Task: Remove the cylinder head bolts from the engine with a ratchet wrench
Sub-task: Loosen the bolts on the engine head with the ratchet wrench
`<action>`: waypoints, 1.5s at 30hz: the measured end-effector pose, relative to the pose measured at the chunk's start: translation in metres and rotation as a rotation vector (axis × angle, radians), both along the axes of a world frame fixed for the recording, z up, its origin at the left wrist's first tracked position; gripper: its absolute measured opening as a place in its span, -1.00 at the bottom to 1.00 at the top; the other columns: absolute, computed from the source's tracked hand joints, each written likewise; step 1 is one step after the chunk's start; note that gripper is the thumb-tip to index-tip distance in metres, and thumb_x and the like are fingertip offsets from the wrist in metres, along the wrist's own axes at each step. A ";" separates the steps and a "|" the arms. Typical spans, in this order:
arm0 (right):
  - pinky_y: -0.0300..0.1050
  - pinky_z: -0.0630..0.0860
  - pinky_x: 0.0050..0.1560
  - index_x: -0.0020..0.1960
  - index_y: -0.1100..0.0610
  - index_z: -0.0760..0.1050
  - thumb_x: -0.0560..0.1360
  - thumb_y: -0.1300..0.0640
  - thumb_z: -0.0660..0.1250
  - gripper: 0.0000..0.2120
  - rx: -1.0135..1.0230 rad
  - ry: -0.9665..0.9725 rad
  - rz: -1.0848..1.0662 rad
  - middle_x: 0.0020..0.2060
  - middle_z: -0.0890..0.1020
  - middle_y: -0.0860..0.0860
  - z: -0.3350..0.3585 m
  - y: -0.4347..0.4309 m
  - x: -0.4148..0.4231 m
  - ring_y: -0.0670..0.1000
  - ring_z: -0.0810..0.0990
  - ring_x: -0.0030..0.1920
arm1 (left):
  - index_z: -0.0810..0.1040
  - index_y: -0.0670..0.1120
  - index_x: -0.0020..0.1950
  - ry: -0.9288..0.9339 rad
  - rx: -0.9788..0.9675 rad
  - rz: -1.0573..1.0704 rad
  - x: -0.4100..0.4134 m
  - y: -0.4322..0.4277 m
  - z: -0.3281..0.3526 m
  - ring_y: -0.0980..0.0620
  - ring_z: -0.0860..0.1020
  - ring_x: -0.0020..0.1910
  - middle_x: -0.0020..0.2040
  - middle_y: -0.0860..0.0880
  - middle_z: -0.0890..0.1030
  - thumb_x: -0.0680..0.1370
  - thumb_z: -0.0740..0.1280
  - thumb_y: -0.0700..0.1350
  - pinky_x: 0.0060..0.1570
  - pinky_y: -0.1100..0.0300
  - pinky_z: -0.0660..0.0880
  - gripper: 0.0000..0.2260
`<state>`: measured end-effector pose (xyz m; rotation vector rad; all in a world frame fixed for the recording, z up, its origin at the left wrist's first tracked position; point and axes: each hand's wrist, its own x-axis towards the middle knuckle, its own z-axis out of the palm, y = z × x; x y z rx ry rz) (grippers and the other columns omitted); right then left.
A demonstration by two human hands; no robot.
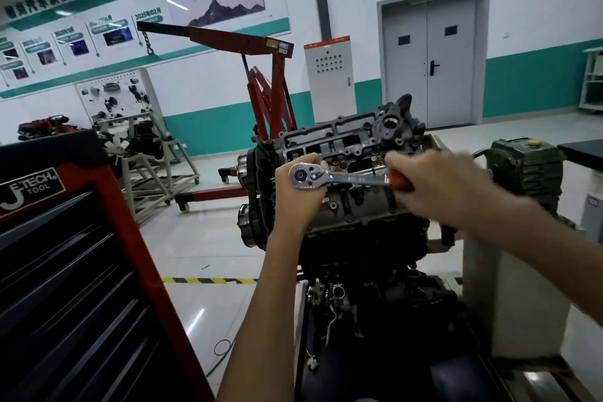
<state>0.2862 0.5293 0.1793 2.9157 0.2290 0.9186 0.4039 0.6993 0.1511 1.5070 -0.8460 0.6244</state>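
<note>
Ratchet wrench is held over the cylinder head, handle toward 3 o'clock. My left hand cups its drive end and my right hand grips the red handle. Loosening a bolt, I judge; next needs a steady swing.

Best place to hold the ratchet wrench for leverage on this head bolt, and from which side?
Grip the ratchet wrench by its red handle, the end farthest from the chrome head, coming from the right: the shaft lies roughly level and points that way. The right hand wraps it there; the left hand steadies the head over the engine.
</note>
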 end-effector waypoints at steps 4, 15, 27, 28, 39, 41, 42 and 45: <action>-0.23 0.27 -0.34 -0.14 0.00 0.22 0.48 0.07 0.25 -0.82 -0.062 -0.102 -0.059 -0.44 0.37 -0.14 0.008 0.009 0.002 -0.13 0.36 -0.46 | 0.29 -0.04 -0.41 0.037 -0.089 0.012 -0.002 0.000 -0.006 0.22 0.23 -0.44 -0.48 0.12 0.28 0.54 0.31 -0.31 -0.39 0.36 0.19 -0.62; 0.01 0.52 -0.29 -0.23 -0.03 0.24 0.39 0.14 0.27 -0.81 0.779 0.268 0.224 -0.41 0.45 0.02 -0.091 0.092 -0.004 0.11 0.48 -0.39 | 0.33 -0.31 -0.34 0.076 -0.239 -0.013 -0.011 -0.002 -0.011 0.22 0.18 -0.42 -0.40 -0.09 0.18 0.56 0.27 -0.38 -0.34 0.41 0.19 -0.73; -0.21 0.42 -0.35 -0.08 0.01 0.33 0.47 0.10 0.27 -0.89 0.083 -0.054 -0.045 -0.43 0.40 -0.13 -0.015 0.003 -0.003 -0.10 0.46 -0.43 | 0.28 0.00 -0.41 0.076 -0.125 -0.017 -0.006 -0.013 -0.009 0.18 0.24 -0.43 -0.47 0.13 0.28 0.55 0.30 -0.31 -0.36 0.29 0.21 -0.60; -0.20 0.46 -0.35 -0.12 -0.03 0.32 0.47 0.10 0.28 -0.87 0.205 -0.006 -0.010 -0.43 0.43 -0.12 -0.033 0.014 -0.005 -0.09 0.48 -0.42 | 0.28 0.05 -0.41 0.101 -0.168 -0.017 -0.007 -0.015 -0.010 0.16 0.24 -0.42 -0.45 0.14 0.28 0.55 0.29 -0.29 -0.35 0.24 0.22 -0.59; -0.21 0.42 -0.44 -0.22 -0.05 0.26 0.43 0.15 0.29 -0.78 0.371 0.179 0.133 -0.43 0.43 -0.09 -0.042 0.028 -0.001 -0.09 0.44 -0.46 | 0.30 -0.21 -0.41 0.022 -0.024 0.022 -0.004 -0.008 -0.005 0.17 0.23 -0.45 -0.47 0.00 0.28 0.55 0.29 -0.31 -0.42 0.30 0.19 -0.66; -0.32 0.30 -0.50 -0.14 -0.01 0.30 0.47 0.15 0.27 -0.85 0.085 0.024 0.069 -0.47 0.39 -0.13 -0.008 0.007 0.001 -0.18 0.38 -0.51 | 0.33 -0.28 -0.41 0.009 -0.001 0.013 -0.003 -0.004 0.001 0.16 0.25 -0.44 -0.46 -0.08 0.31 0.53 0.30 -0.34 -0.41 0.28 0.20 -0.68; -0.30 0.29 -0.46 -0.11 0.02 0.32 0.47 0.15 0.27 -0.88 -0.006 -0.065 0.025 -0.48 0.38 -0.12 0.007 0.001 0.002 -0.15 0.38 -0.50 | 0.33 -0.30 -0.41 0.000 0.017 0.004 -0.005 -0.004 0.002 0.15 0.24 -0.43 -0.46 -0.11 0.30 0.51 0.30 -0.37 -0.40 0.25 0.19 -0.69; -0.18 0.33 -0.33 -0.06 0.05 0.33 0.47 0.15 0.24 -0.90 -0.043 -0.129 -0.062 -0.48 0.38 -0.11 0.010 0.000 0.006 -0.07 0.39 -0.45 | 0.28 -0.27 -0.40 0.033 -0.021 -0.017 -0.008 -0.007 -0.007 0.14 0.21 -0.44 -0.45 -0.09 0.27 0.52 0.28 -0.37 -0.39 0.22 0.16 -0.68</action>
